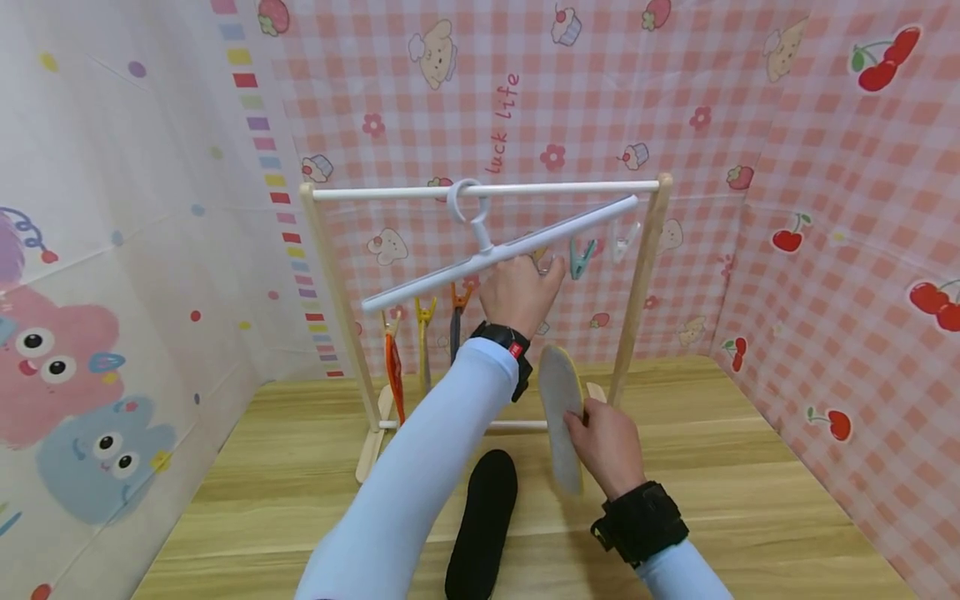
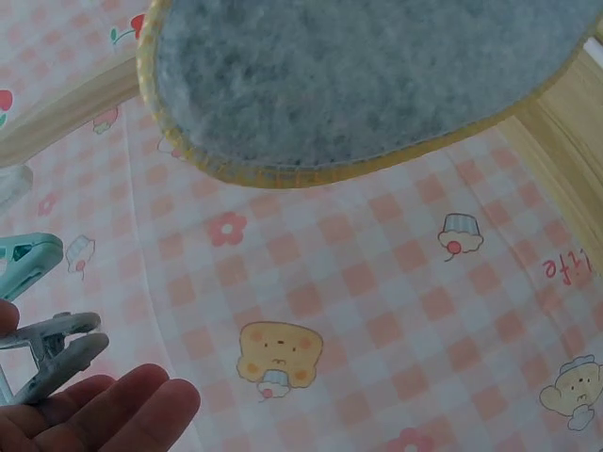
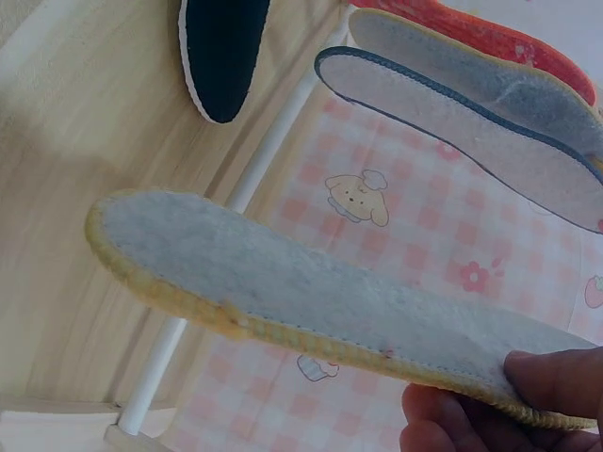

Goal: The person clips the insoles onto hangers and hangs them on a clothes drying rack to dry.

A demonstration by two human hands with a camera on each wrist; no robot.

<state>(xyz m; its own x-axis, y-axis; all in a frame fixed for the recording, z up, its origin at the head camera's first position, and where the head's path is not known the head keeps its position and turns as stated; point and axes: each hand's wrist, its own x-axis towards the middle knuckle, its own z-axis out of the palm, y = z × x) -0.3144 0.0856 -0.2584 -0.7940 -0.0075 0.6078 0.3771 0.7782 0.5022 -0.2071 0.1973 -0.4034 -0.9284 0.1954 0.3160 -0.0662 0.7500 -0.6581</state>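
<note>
A pale blue clip hanger [image 1: 427, 285] hangs tilted from the rack's white rail, its right end higher. My left hand [image 1: 519, 293] is raised under its middle and pinches a grey clip [image 2: 64, 350] between thumb and fingers; the clip's tips stand apart with nothing between them. My right hand [image 1: 613, 446] pinches the side edge of a grey insole [image 1: 558, 408] with a yellow stitched rim, held upright below the hanger. The insole's upper end is near the left hand but apart from the clip. A teal clip [image 1: 580, 260] and a white clip [image 1: 623, 242] dangle to the right.
An orange-red insole [image 1: 394, 379], a yellow-edged insole [image 1: 423, 350] and a dark-edged insole [image 1: 455, 329] hang from clips at left. A black insole [image 1: 483, 525] lies on the wood-grain table [image 1: 720, 492]. The rack's wooden post [image 1: 640, 292] stands at right, before patterned cloth walls.
</note>
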